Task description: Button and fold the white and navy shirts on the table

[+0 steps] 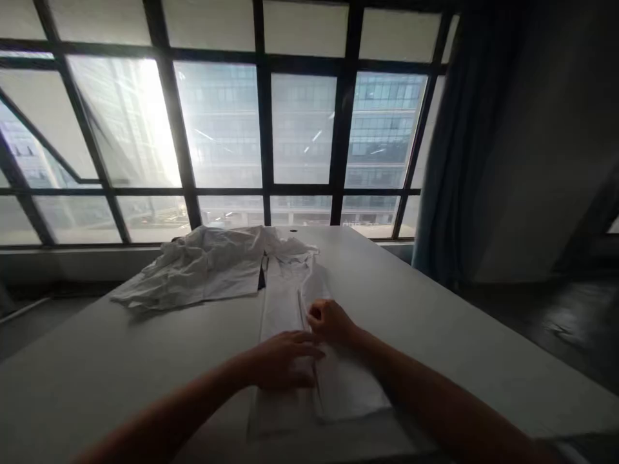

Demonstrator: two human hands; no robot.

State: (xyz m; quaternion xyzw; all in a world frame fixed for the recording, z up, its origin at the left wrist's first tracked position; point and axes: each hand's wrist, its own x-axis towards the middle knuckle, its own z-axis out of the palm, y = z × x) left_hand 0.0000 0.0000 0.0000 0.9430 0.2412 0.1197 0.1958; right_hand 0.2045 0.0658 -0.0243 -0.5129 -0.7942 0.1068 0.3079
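A white garment (283,303) lies lengthwise on the table before me, with a long fold or opening down its middle; its exact kind is hard to make out. My left hand (285,361) rests over its near part, fingers apart and slightly blurred, with fingertips close to the right hand. Curled at the middle fold, my right hand (333,322) seems to pinch the cloth's edge. Beneath the right forearm, the near right panel of the garment spreads out on the tabletop.
The pale table (387,296) runs away toward a large gridded window (217,129). Heaped at its far left is crumpled white cloth (207,270), with a small dark piece (262,274) beside it. A dark curtain (445,167) hangs on the right.
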